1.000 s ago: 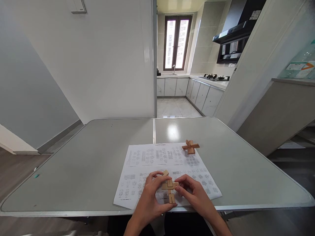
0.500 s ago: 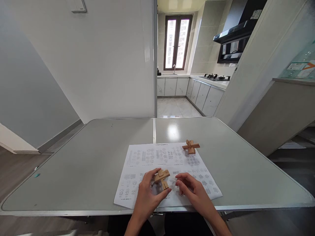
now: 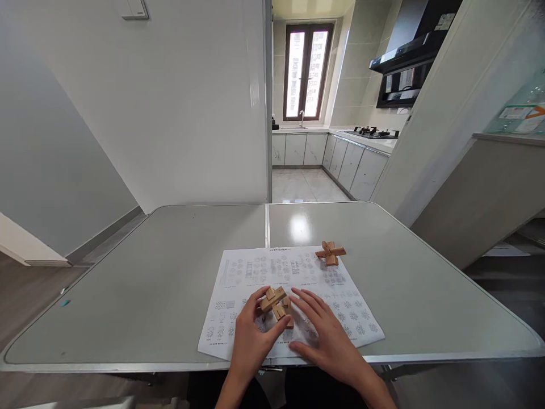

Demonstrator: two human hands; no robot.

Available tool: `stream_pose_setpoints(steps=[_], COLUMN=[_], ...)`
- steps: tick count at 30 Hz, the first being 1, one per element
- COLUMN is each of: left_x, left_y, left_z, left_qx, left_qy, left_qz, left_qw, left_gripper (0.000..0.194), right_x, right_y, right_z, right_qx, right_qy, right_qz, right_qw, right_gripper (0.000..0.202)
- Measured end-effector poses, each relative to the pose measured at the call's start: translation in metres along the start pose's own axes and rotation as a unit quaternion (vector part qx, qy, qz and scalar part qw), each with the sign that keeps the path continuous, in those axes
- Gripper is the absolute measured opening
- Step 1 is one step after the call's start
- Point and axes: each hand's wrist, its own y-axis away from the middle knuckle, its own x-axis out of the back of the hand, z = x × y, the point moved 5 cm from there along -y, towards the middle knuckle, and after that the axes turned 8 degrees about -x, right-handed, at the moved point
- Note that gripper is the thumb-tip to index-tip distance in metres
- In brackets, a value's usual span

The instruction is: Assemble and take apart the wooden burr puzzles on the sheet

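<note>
My left hand (image 3: pixel 254 335) grips a partly joined wooden burr puzzle (image 3: pixel 273 299) of light notched blocks, thumb below and fingers at its upper left. Against the right side of that puzzle is another notched wooden piece (image 3: pixel 289 320); whether the two interlock I cannot tell. Beside it, my right hand (image 3: pixel 326 332) is open, fingers stretched and thumb apart, with nothing held. Under both hands lies a white sheet of printed diagrams (image 3: pixel 238 292). A darker cross-shaped wooden puzzle (image 3: pixel 330 253) rests on the sheet's upper right corner.
The grey table (image 3: pixel 140 289) has a metal edge and a centre seam. A small teal object (image 3: pixel 65 303) lies near its left edge. Beyond the table are a white wall and a kitchen doorway, with large clear bottles (image 3: pixel 522 113) on a ledge at right.
My left hand has shifted the puzzle slightly left and up. My right hand has opened from curled fingers and moved a little left. A wooden piece now shows at the puzzle's right side.
</note>
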Motion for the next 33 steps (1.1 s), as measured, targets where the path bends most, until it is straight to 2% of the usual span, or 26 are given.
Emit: stream_pose_setpoints(steps=[2,4,7,10,15,20,24,28,33], left_x=[0.001,0.001,0.001,0.0,-0.002,-0.005,-0.005,-0.004,-0.003], left_y=[0.0,-0.001,-0.001,-0.001,0.001,0.003,0.003,0.004,0.006], left_z=[0.0,-0.001,-0.001,0.001,0.009,0.011,0.011,0.011,0.014], left_qx=[0.007,0.012,0.007,0.002,-0.025,-0.05,-0.068,-0.078,-0.089], left_qy=[0.006,0.012,0.007,-0.008,-0.024,-0.05,-0.057,-0.058,-0.056], left_qz=[0.012,0.01,0.007,-0.002,-0.028,-0.059,-0.063,-0.047,-0.041], left_qw=[1.0,1.0,1.0,1.0,0.999,0.996,0.994,0.994,0.994], left_gripper=[0.057,0.058,0.057,0.057,0.059,0.06,0.061,0.06,0.063], right_x=[-0.003,-0.003,-0.001,0.001,0.009,0.015,0.016,0.014,0.013], right_y=[-0.001,-0.001,-0.002,-0.001,0.001,0.002,0.002,0.003,0.004], right_z=[0.0,0.0,-0.002,-0.002,0.012,0.022,0.018,0.019,0.017], right_qx=[-0.007,-0.015,-0.007,-0.012,-0.058,-0.072,-0.054,-0.09,-0.114], right_qy=[0.022,0.027,0.01,-0.036,-0.171,-0.28,-0.31,-0.343,-0.363], right_qz=[-0.025,-0.033,-0.019,0.001,0.038,0.036,0.014,-0.017,0.001], right_qw=[0.999,0.999,1.0,0.999,0.983,0.957,0.949,0.935,0.925], right_gripper=[0.073,0.057,0.033,0.024,0.036,0.064,0.059,0.057,0.059])
